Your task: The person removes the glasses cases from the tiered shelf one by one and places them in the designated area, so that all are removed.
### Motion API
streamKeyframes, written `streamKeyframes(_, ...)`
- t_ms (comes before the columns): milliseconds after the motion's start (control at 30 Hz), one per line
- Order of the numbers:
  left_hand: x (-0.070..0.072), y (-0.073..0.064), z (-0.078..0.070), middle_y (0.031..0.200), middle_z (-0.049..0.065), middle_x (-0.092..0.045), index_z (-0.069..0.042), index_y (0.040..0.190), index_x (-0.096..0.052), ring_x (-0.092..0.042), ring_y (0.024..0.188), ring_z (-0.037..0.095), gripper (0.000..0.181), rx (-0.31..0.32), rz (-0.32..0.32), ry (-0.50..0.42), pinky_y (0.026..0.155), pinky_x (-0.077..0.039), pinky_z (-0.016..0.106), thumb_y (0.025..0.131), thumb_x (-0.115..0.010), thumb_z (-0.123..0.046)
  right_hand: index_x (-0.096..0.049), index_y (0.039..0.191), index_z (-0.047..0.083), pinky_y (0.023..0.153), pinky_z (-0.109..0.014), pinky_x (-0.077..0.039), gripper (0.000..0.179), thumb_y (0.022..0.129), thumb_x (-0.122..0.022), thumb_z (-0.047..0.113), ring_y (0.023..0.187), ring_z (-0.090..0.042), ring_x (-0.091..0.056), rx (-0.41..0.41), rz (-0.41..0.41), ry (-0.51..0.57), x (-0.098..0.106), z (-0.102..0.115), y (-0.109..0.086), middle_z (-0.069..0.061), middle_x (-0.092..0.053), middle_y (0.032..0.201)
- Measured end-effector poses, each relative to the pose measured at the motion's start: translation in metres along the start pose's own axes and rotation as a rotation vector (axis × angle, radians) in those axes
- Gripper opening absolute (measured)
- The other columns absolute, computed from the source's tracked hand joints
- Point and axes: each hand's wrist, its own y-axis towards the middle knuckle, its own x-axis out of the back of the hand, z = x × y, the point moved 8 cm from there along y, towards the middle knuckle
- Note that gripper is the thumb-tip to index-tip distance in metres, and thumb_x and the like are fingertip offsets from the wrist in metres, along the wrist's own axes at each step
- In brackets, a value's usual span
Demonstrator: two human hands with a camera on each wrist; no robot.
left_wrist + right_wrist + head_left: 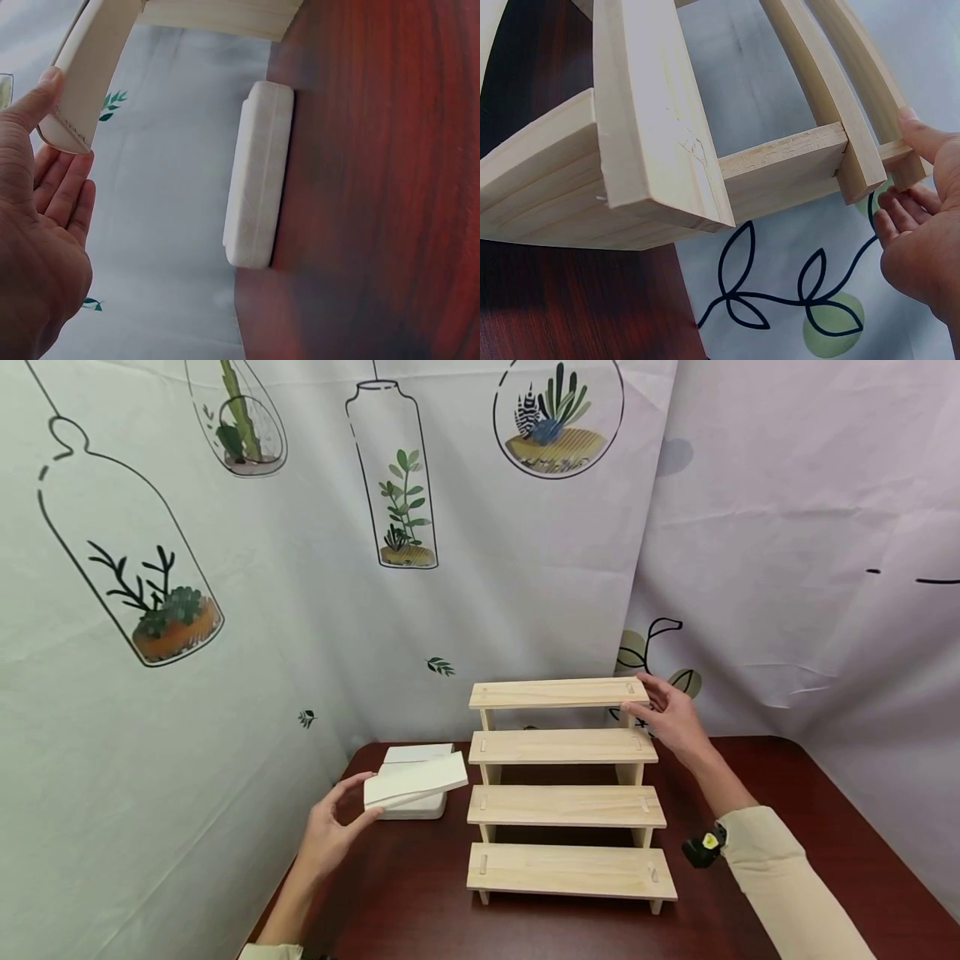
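Note:
My left hand (330,822) pinches a flat cream slab (416,779) by its left end, thumb on one side and fingers on the other. In the left wrist view the slab (94,71) has rounded edges and small print near its end. It is held above the table, overlapping a white rounded case (412,810) in the head view. A four-step wooden shelf rack (566,747) stands on the table to the right. With thumb and fingers, my right hand (671,718) grips the right end of its top board (892,112).
The dark red wooden table (405,893) carries the rack and the white case. Behind it hangs a pale cloth (510,610) printed with plants in glass jars. A black wrist device (705,847) sits by the right sleeve.

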Motion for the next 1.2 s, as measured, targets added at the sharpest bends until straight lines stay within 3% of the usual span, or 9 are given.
streamKeyframes(167, 0.002, -0.007, 0.007, 0.135, 0.01, -0.071, -0.011, 0.141, -0.066, -0.064, 0.12, 0.003, 0.058, 0.035, -0.001, 0.038, 0.1, -0.043, 0.015, 0.088, -0.088, -0.006, -0.031, 0.166, 0.001, 0.118, -0.048, -0.04, 0.083, 0.102, -0.075, 0.032, 0.151, -0.041, -0.041, 0.005, 0.0, -0.006, 0.001, 0.0, 0.0, -0.024, -0.044, 0.162)
streamKeyframes(333, 0.002, -0.013, 0.018, 0.137, 0.007, -0.07, -0.014, 0.141, -0.066, -0.061, 0.124, 0.001, 0.057, 0.061, 0.005, 0.097, 0.104, -0.037, 0.013, 0.089, -0.089, -0.01, -0.03, 0.166, 0.0, 0.119, -0.06, -0.035, 0.083, 0.103, -0.075, 0.03, 0.152, -0.042, -0.038, -0.001, -0.003, 0.011, 0.001, 0.0, 0.0, -0.024, -0.041, 0.164)
streamKeyframes(467, 0.002, -0.017, 0.027, 0.138, 0.008, -0.07, -0.015, 0.141, -0.066, -0.061, 0.127, 0.007, 0.058, 0.081, 0.018, 0.134, 0.104, -0.033, 0.011, 0.088, -0.09, -0.015, -0.03, 0.166, 0.0, 0.118, -0.062, -0.034, 0.083, 0.103, -0.075, 0.028, 0.153, -0.042, -0.036, -0.006, -0.009, 0.013, 0.003, 0.0, 0.001, -0.025, -0.041, 0.164)
streamKeyframes(633, 0.002, -0.024, 0.039, 0.137, 0.01, -0.071, -0.01, 0.141, -0.066, -0.063, 0.128, 0.017, 0.058, 0.119, 0.031, 0.17, 0.103, -0.035, 0.016, 0.088, -0.091, -0.017, -0.03, 0.166, 0.0, 0.118, -0.062, -0.034, 0.083, 0.103, -0.075, 0.029, 0.152, -0.043, -0.036, -0.005, -0.005, 0.009, 0.003, 0.0, 0.001, -0.025, -0.04, 0.164)
streamKeyframes(867, 0.0, -0.03, 0.05, 0.133, 0.007, -0.072, -0.012, 0.14, -0.068, -0.063, 0.126, 0.012, 0.059, 0.181, 0.061, 0.19, 0.1, -0.037, 0.012, 0.087, -0.092, -0.023, -0.03, 0.166, 0.001, 0.118, -0.061, -0.035, 0.083, 0.103, -0.075, 0.03, 0.153, -0.041, -0.037, -0.01, -0.005, 0.005, 0.002, -0.001, 0.001, -0.023, -0.041, 0.164)
streamKeyframes(1200, 0.003, -0.035, 0.059, 0.129, 0.009, -0.074, -0.011, 0.136, -0.069, -0.069, 0.116, 0.021, 0.059, 0.157, 0.063, 0.189, 0.094, -0.048, 0.017, 0.083, -0.093, -0.012, -0.03, 0.166, 0.001, 0.118, -0.06, -0.036, 0.083, 0.102, -0.076, 0.027, 0.153, -0.041, -0.037, -0.012, 0.001, 0.025, 0.0, 0.002, 0.0, -0.024, -0.04, 0.165)
